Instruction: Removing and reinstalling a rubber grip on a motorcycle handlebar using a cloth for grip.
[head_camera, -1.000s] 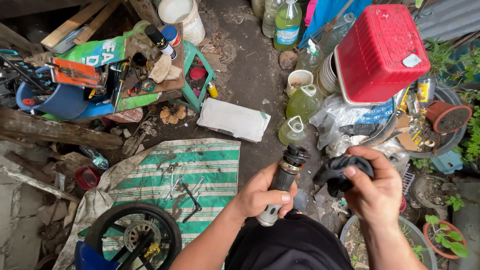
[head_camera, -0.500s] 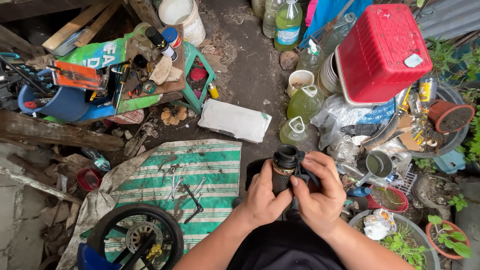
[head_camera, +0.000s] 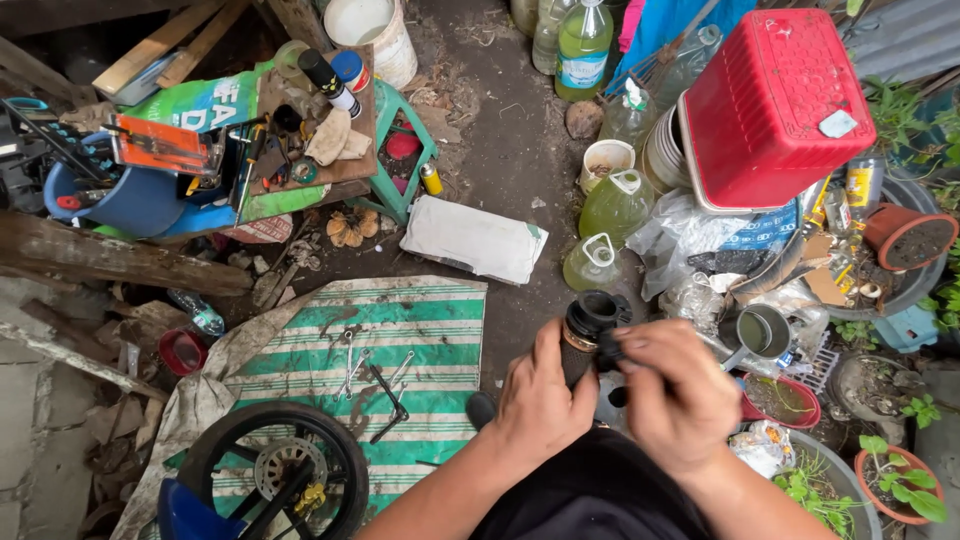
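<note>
Black cylindrical part (head_camera: 585, 330), upright, gripped by left hand (head_camera: 540, 400); right hand (head_camera: 675, 395) pinching small black piece at its top. Beyond: wrenches (head_camera: 375, 375) on green-striped mat (head_camera: 400, 320); wheel (head_camera: 270, 480) at mat's near-left corner.

- Both forearms are bare, no sleeves showing anywhere down to the wrists.
- Left hand (head_camera: 540, 405) is bare: no glove, ring or watch on it.
- Right hand (head_camera: 680, 400) is bare too, with dark grime on the fingertips (head_camera: 628, 345).
- Below the arms there's black clothing (head_camera: 590, 495), plain, no pattern.
</note>
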